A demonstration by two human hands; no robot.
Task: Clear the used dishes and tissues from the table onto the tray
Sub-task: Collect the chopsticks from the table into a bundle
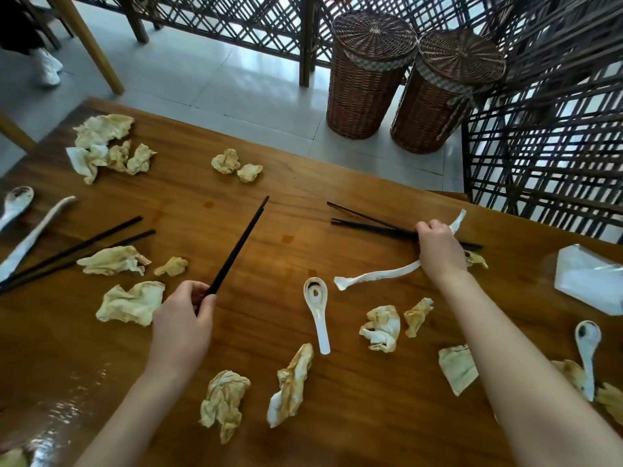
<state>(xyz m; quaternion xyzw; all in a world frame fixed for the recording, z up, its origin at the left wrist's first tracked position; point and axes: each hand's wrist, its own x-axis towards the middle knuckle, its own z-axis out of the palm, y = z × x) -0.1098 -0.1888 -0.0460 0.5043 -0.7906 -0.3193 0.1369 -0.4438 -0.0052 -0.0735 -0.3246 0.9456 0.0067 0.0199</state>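
Note:
My left hand [182, 321] grips a pair of black chopsticks [241, 242] by the near end, tips pointing up and away. My right hand [438, 247] curls over a second pair of black chopsticks [364, 220] lying on the wooden table [236, 348], beside a twisted white paper wrapper [374, 274]. A white soup spoon [317, 308] lies between my arms. Several crumpled stained tissues, such as one tissue [131, 303] near my left hand, are scattered over the table. No tray is in view.
A third chopstick pair [84, 247], another wrapper [33, 237] and a spoon [15, 205] lie at the left. A spoon [588, 352] and a plastic packet [590, 281] sit at the right. Two wicker baskets [367, 75] and lattice screens stand beyond the table.

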